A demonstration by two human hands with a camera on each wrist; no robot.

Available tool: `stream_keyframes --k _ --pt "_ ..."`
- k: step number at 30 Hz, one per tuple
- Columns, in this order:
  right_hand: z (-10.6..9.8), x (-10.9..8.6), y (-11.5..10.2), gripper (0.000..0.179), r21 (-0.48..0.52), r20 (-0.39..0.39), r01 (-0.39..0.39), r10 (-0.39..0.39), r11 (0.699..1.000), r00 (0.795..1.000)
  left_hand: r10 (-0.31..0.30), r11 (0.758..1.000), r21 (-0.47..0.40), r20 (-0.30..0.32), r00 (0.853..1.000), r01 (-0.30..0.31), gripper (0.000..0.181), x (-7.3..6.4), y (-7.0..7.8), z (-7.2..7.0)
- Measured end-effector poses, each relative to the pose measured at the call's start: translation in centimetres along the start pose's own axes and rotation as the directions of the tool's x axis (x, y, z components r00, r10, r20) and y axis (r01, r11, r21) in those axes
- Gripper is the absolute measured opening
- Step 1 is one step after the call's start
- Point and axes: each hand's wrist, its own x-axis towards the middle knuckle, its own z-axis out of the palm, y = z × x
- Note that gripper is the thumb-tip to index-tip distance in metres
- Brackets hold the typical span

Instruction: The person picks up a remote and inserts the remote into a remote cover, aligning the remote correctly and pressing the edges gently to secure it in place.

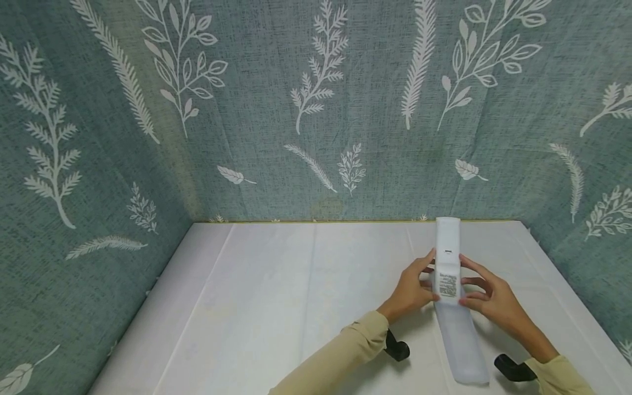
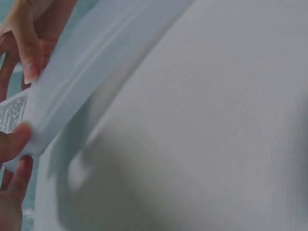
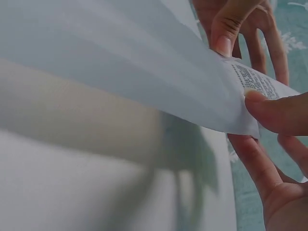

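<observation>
A long, narrow white packet (image 1: 448,241) with a block of small dark print lies lengthwise on the right side of the table. Its near end is a frosted, translucent strip (image 1: 461,345). My left hand (image 1: 412,282) holds the packet's left edge beside the print, thumb nearest me. On the opposite edge, my right hand (image 1: 494,299) pinches it with thumb and fingertips. Both wrist views show thumbs on the face near the printed label (image 2: 13,113) and fingers at the edges or behind. There the translucent strip (image 3: 144,62) stands raised off the tabletop, casting a shadow.
The table has a white cover (image 1: 257,302). Green-blue cloth (image 1: 266,109) with white leaf prints walls its back and sides. Black curved pieces (image 1: 396,346) show at both wrists, beside the beige sleeves (image 1: 340,356).
</observation>
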Motion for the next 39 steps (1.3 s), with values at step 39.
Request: stream_keyframes --k 39 --pt "3.6 2.0 -7.3 0.094 0.314 0.063 0.191 -0.221 0.930 0.973 0.193 0.979 0.052 0.088 0.977 -0.198 0.095 -4.1 5.2 -9.2"
